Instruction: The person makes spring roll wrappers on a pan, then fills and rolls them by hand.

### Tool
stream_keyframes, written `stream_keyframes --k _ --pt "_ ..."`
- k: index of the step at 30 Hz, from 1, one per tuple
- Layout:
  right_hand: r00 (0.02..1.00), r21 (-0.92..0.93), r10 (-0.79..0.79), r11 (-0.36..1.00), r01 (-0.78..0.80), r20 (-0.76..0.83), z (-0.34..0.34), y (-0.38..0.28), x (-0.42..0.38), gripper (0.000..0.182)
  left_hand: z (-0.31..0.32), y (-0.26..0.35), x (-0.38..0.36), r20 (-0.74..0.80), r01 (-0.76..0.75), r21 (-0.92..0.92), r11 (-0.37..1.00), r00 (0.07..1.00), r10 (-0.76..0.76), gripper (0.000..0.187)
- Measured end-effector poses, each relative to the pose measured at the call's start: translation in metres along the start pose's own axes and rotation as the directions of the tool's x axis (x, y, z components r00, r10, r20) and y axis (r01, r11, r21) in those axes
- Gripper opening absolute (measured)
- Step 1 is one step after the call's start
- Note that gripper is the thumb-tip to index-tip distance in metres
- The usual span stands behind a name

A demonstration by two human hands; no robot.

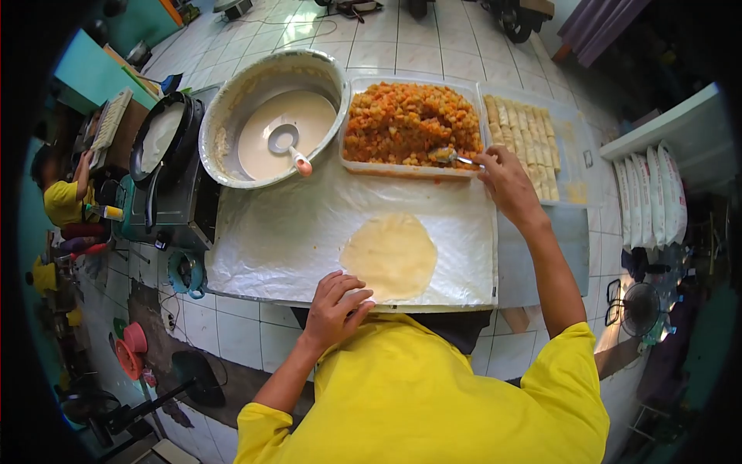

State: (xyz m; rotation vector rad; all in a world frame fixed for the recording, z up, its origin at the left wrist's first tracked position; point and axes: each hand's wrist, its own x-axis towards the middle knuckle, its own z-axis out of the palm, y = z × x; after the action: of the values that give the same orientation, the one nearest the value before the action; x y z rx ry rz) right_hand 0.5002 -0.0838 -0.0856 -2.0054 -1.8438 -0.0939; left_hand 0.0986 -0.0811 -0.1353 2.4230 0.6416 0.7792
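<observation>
My right hand [506, 182] grips the handle of a metal spoon [444, 155], whose bowl rests in a diced orange vegetable filling [410, 120]. That filling heaps up in a clear plastic container [410, 170]. Beside the near left edge of a thin round pale wrapper [390, 257] lies my left hand [336, 305], fingers slightly bent and apart, with nothing visible in them. The wrapper is spread flat on a plastic-covered work surface [267, 247], and the fingertips look to be at its rim.
A large bowl [209, 147] of pale batter with a ladle [284, 141] stands back left. Left of it, a black pan [158, 143] sits on a stove. Rolled pastries [522, 135] fill part of a tray at right. Another person [62, 197] works far left; a fan [641, 309] stands right.
</observation>
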Motion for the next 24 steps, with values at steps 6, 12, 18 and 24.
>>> stream_keyframes --k 6,12,18,24 --pt "0.994 -0.075 -0.07 0.994 0.076 0.08 -0.027 0.0 0.011 0.026 0.008 -0.006 0.001 -0.192 0.14 -0.02 0.99 0.971 -0.142 0.019" --pt "0.975 -0.289 -0.049 0.951 0.112 0.218 -0.064 0.006 0.02 0.03 0.016 -0.011 0.012 -0.267 0.178 -0.026 0.984 0.947 -0.179 0.016" --pt "0.924 -0.222 0.004 0.971 0.088 0.383 -0.063 0.004 0.025 0.029 0.026 -0.019 0.012 -0.276 0.172 -0.038 0.984 0.945 -0.176 0.017" --pt "0.838 0.194 -0.034 0.977 -0.086 0.544 -0.045 0.052 0.045 0.025 0.029 -0.022 0.01 -0.303 0.166 -0.024 0.986 0.939 -0.166 0.015"
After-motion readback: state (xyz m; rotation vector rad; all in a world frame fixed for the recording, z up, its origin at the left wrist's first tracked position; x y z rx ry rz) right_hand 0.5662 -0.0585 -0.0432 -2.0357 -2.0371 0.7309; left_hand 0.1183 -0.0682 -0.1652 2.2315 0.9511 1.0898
